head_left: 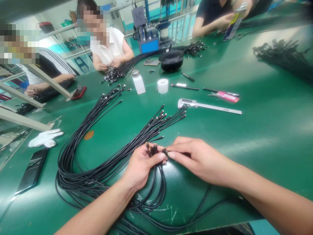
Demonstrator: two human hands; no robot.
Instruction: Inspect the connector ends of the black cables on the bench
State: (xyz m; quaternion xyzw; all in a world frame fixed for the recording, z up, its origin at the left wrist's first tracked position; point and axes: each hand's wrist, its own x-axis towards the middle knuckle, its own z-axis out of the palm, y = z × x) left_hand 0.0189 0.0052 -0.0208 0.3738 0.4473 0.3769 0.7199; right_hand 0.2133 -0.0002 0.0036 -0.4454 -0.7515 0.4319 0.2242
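Note:
My left hand is closed round a small bunch of black cable ends, their connectors sticking up between thumb and fingers. My right hand pinches one connector tip right beside the left thumb. The held cables loop down under my left wrist. A large bundle of black cables fans over the green table, its free ends pointing to the upper right just beyond my hands.
A caliper, white bottle, tape roll, pens and a pink tool lie beyond. A white glove and phone sit left. Other people work with cable bundles at the far edge.

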